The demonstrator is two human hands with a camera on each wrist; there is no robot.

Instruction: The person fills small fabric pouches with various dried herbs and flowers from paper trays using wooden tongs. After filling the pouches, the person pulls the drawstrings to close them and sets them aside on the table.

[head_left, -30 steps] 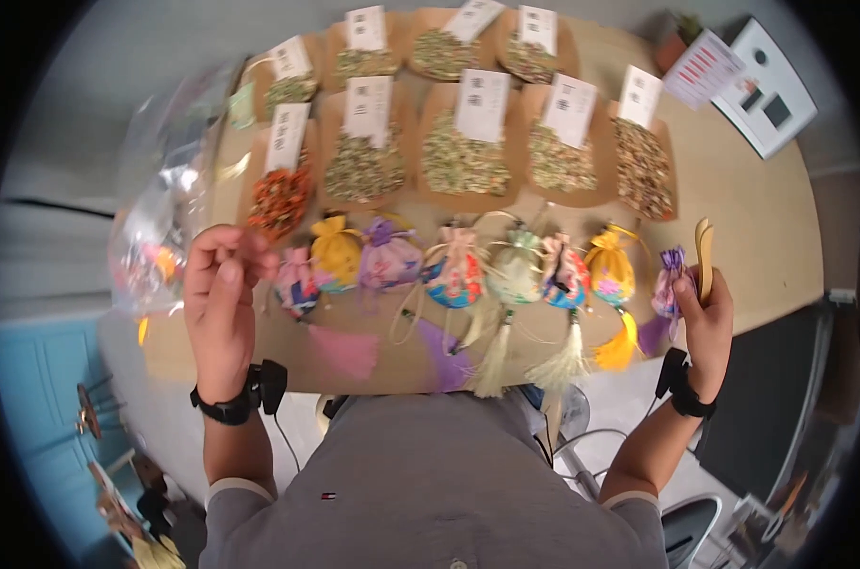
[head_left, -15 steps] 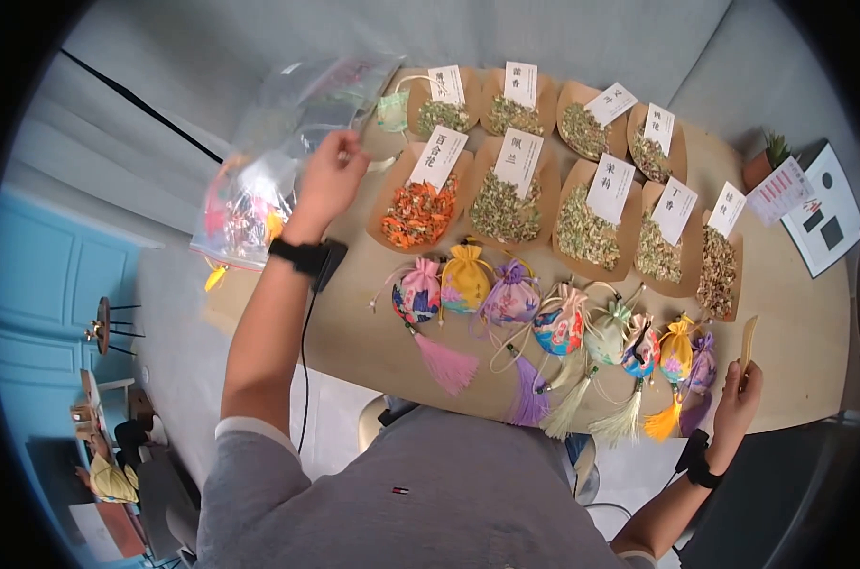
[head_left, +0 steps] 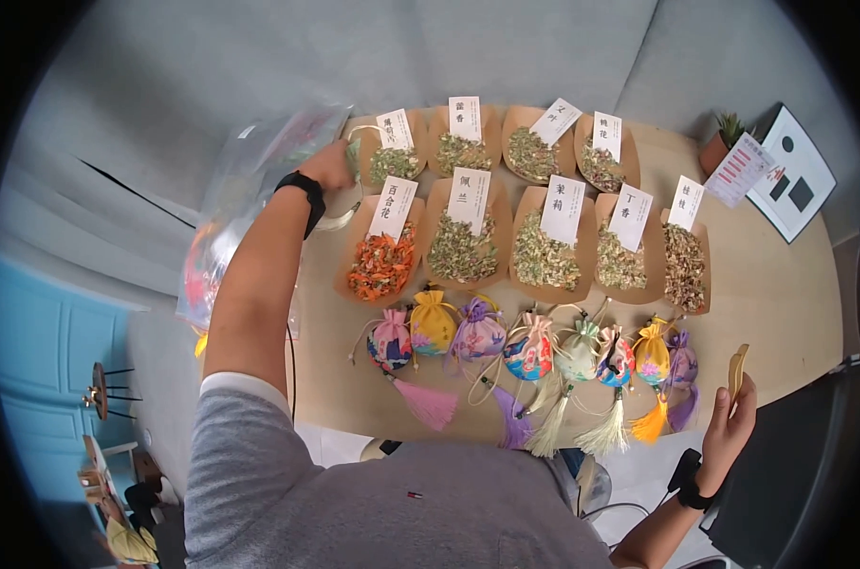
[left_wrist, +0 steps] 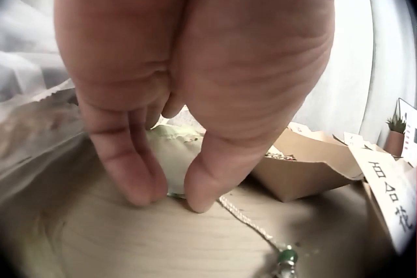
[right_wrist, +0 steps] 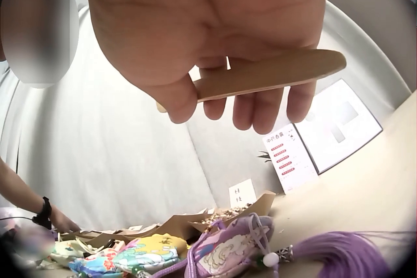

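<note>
At the table's back left, my left hand point(head_left: 327, 167) reaches down beside a pale green pouch point(left_wrist: 173, 160). Thumb and fingers stand apart, with the pouch showing between them in the left wrist view; whether they touch it I cannot tell. A pale cord point(left_wrist: 246, 218) with a green bead trails to the right. At the front right, my right hand point(head_left: 730, 425) holds a light wooden scoop point(head_left: 737, 376) point(right_wrist: 270, 74) against the thumb. Left of that hand lie a yellow pouch point(head_left: 652, 357) and a purple pouch point(head_left: 682, 365).
Labelled paper trays of dried herbs stand in two rows, one with orange petals point(head_left: 381, 268). Several tasselled pouches lie in front, among them a pink one point(head_left: 390, 342). A clear plastic bag point(head_left: 242, 190) is at the left; a potted plant point(head_left: 725, 140) and white board point(head_left: 796, 180) stand back right.
My left hand has moved from the front left to the pale green pouch at the back left. The right hand still holds the scoop. The head view has shifted.
</note>
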